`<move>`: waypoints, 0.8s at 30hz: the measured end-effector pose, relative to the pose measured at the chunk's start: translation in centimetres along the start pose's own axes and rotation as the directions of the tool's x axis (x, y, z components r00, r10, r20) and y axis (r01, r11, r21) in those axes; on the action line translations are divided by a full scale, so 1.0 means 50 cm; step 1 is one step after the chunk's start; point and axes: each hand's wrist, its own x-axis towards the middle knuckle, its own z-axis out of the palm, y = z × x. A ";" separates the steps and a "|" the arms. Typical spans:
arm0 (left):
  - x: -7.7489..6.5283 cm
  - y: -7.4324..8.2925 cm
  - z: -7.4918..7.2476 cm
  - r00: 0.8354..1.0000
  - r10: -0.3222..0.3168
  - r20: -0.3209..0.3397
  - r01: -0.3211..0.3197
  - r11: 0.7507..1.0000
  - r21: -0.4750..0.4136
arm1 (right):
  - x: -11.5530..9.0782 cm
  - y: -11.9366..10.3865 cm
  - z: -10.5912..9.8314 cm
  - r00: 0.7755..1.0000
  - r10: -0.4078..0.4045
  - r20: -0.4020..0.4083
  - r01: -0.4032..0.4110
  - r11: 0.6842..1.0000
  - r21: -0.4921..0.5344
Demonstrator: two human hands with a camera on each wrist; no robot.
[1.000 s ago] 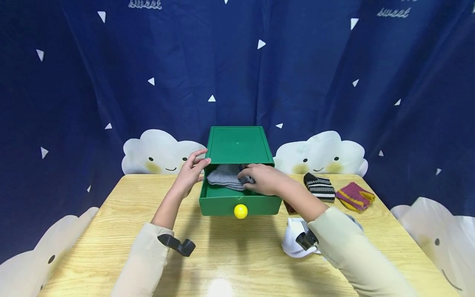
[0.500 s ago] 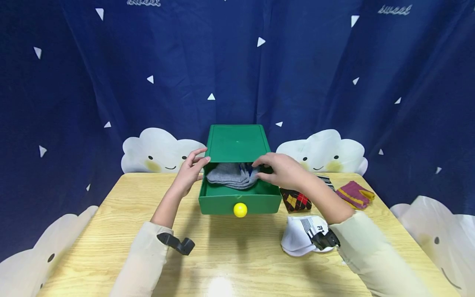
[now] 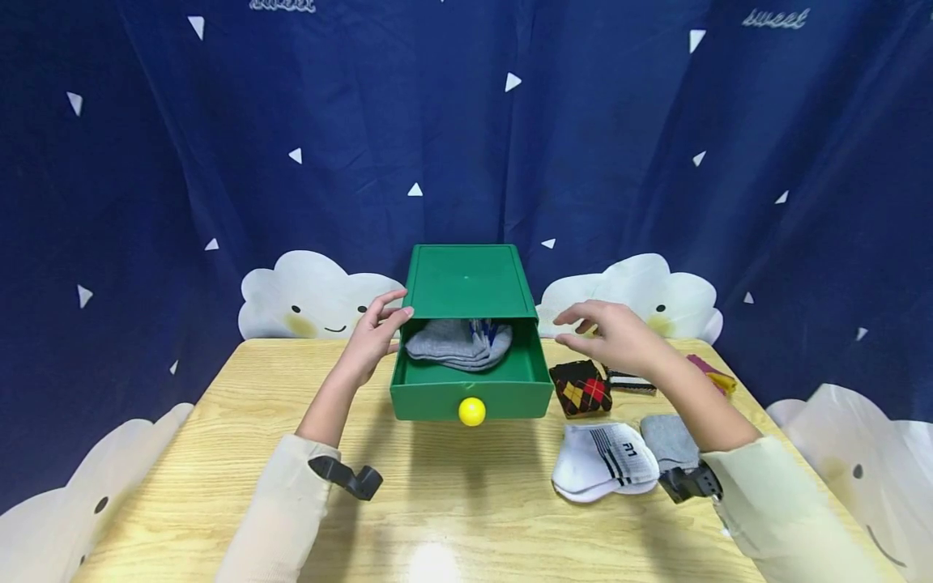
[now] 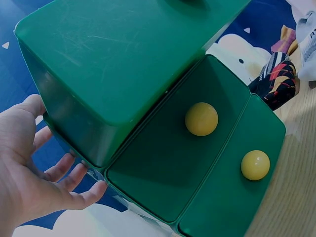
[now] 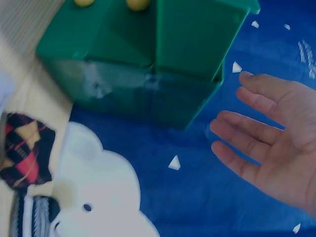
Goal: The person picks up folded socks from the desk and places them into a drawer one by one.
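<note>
A green drawer unit (image 3: 470, 279) with yellow round knobs stands at the table's back. Its top drawer (image 3: 437, 400) is pulled out, and folded grey socks (image 3: 452, 344) with a blue patch lie inside towards the left. My left hand (image 3: 370, 338) rests along the unit's left side, fingertips at its edge; in the left wrist view the fingers (image 4: 64, 170) are spread and slightly bent. Off to the right of the drawer, my right hand (image 3: 619, 336) hangs in the air with loosely bent fingers and nothing in them. The right wrist view shows that hand (image 5: 276, 133) apart from the unit.
On the table's right lie folded argyle socks (image 3: 581, 389), black-and-white striped socks (image 3: 632, 384), maroon-and-yellow socks (image 3: 710, 374), white socks (image 3: 601, 463) with black stripes, and grey socks (image 3: 666, 440), partly behind my forearm. A blue curtain (image 3: 466, 121) with white clouds hangs behind.
My right hand has let go of the grey socks in the drawer, drawn out and moved right. The left hand stays at the unit's side.
</note>
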 end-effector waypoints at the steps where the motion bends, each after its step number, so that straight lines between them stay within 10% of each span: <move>1: 0.000 0.000 0.000 1.000 -0.001 0.000 0.001 1.000 0.000 | -0.005 0.010 -0.001 1.000 0.019 0.005 -0.019 1.000 0.014; 24: -0.002 0.001 0.000 1.000 -0.006 0.003 0.006 1.000 -0.005 | -0.164 0.250 0.039 0.943 0.305 0.132 -0.311 0.950 0.031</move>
